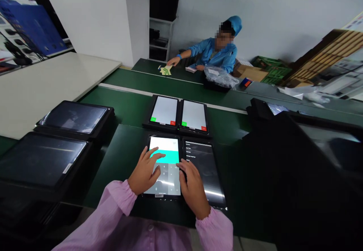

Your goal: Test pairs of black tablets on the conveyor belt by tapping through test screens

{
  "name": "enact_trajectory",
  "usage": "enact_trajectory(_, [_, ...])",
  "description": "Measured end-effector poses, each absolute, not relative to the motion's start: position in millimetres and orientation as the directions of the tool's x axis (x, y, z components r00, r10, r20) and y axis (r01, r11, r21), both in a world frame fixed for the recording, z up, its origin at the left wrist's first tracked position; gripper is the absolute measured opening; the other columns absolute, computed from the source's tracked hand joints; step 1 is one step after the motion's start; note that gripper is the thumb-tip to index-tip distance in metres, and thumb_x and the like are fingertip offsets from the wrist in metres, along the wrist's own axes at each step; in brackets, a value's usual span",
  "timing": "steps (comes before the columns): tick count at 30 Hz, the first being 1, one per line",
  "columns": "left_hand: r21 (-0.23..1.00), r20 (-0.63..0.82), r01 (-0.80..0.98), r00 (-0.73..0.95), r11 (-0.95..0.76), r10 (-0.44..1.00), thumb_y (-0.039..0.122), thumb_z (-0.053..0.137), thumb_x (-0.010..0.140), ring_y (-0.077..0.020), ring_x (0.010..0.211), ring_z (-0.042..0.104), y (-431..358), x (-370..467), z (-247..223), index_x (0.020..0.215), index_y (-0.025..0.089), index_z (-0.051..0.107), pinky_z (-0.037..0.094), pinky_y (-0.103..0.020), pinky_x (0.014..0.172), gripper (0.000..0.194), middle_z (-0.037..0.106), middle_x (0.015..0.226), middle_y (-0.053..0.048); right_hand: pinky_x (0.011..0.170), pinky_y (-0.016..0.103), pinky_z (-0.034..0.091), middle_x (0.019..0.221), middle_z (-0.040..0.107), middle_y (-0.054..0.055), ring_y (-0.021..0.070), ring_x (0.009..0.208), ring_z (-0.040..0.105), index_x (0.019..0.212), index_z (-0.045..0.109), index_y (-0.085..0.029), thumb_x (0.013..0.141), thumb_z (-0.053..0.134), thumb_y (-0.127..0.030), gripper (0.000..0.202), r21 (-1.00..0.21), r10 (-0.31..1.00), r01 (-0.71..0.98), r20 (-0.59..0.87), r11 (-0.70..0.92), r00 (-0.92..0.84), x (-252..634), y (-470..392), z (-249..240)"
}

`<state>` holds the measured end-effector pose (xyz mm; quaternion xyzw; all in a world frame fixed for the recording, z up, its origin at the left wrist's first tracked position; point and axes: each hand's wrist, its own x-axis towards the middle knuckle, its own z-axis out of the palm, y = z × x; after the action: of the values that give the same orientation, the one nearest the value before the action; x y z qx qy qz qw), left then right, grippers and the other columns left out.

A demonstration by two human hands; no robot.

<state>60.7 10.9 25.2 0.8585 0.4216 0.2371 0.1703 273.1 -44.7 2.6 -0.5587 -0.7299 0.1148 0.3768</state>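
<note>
A tablet (167, 183) lies on the green bench, its screen showing a calculator with a teal band. Over its left and upper part is my left hand (146, 169), fingers spread, holding nothing. My right hand (193, 184) rests at the tablet's right edge, fingers apart and empty, partly over a second tablet (208, 167) with a dark text menu. Behind these two, a pair of tablets, the left one (165, 110) and the right one (194, 114), show white screens with green and red corner boxes.
Dark tablets on black trays stand at the left, one farther back (73, 116) and one nearer (42, 160). Black cases (283, 167) fill the right side. Across the bench (127, 78), a person in blue (227, 58) reaches toward a yellow sticker sheet (166, 70).
</note>
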Motion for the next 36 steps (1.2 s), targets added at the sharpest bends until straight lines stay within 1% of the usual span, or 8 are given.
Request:
enact_trajectory(3, [0.495,0.267,0.641,0.531,-0.587,0.805,0.009,0.041,0.086,-0.0248,0.141,0.037,11.6,62.3,24.2,0.128,0.021,0.049,0.019,-0.059,0.121,0.044,0.063,0.127,-0.006,0.105,0.054,0.044,0.117,0.067,0.01,0.0258,0.117,0.059,0.118,0.058,-0.02,0.098,0.039,-0.015,0.028,-0.582,0.904,0.731,0.411,0.356,-0.113,274.0,-48.8,2.9])
enact_trajectory(6, [0.499,0.271,0.638,0.528,-0.586,0.805,0.01,0.043,0.086,-0.0251,0.141,0.037,11.0,62.2,24.6,0.129,0.021,0.049,0.02,-0.059,0.121,0.045,0.062,0.128,-0.006,0.106,0.054,0.044,0.12,0.065,0.01,0.0256,0.12,0.057,0.12,0.057,-0.02,0.098,0.04,-0.017,0.028,-0.604,0.905,0.728,0.423,0.324,-0.052,275.2,-48.1,4.0])
enact_trajectory(9, [0.501,0.269,0.642,0.522,-0.58,0.809,0.01,0.043,0.086,-0.0257,0.14,0.038,10.1,60.5,24.4,0.13,0.022,0.049,0.021,-0.059,0.12,0.046,0.062,0.128,-0.006,0.106,0.053,0.044,0.121,0.065,0.01,0.0254,0.12,0.056,0.12,0.057,-0.019,0.098,0.04,-0.017,0.028,-0.612,0.907,0.727,0.42,0.31,-0.032,275.7,-45.7,4.8])
enact_trajectory(16, [0.496,0.278,0.643,0.519,-0.583,0.808,0.009,0.042,0.087,-0.0246,0.141,0.036,8.4,58.3,20.9,0.132,0.022,0.047,0.019,-0.059,0.121,0.047,0.061,0.131,-0.006,0.105,0.054,0.044,0.115,0.067,0.009,0.0256,0.117,0.059,0.115,0.059,-0.02,0.098,0.04,-0.015,0.026,-0.589,0.908,0.728,0.405,0.35,-0.108,273.3,-47.3,2.4])
enact_trajectory(21, [0.501,0.279,0.639,0.52,-0.584,0.807,0.009,0.042,0.087,-0.0244,0.141,0.036,7.8,59.6,20.5,0.132,0.023,0.047,0.02,-0.058,0.121,0.047,0.06,0.131,-0.006,0.105,0.054,0.045,0.122,0.064,0.012,0.0261,0.12,0.056,0.121,0.057,-0.019,0.098,0.039,-0.017,0.029,-0.601,0.904,0.733,0.424,0.319,-0.046,274.0,-40.9,3.7])
enact_trajectory(30, [0.484,0.271,0.639,0.54,-0.598,0.797,0.009,0.045,0.083,-0.0273,0.14,0.038,9.6,65.1,28.0,0.131,0.022,0.049,0.021,-0.06,0.12,0.05,0.063,0.127,-0.007,0.101,0.053,0.047,0.116,0.066,0.012,0.0268,0.116,0.058,0.119,0.058,-0.018,0.096,0.038,-0.016,0.031,-0.599,0.904,0.731,0.425,0.326,-0.055,265.8,-19.1,-3.6])
enact_trajectory(36, [0.449,0.258,0.624,0.594,-0.64,0.761,0.007,0.046,0.081,-0.0271,0.142,0.036,16.8,82.4,28.0,0.128,0.021,0.052,0.018,-0.06,0.121,0.049,0.064,0.124,-0.006,0.102,0.052,0.047,0.124,0.062,0.014,0.0267,0.12,0.056,0.123,0.056,-0.016,0.098,0.039,-0.019,0.03,-0.603,0.891,0.738,0.455,0.303,0.006,269.9,-23.8,-2.6])
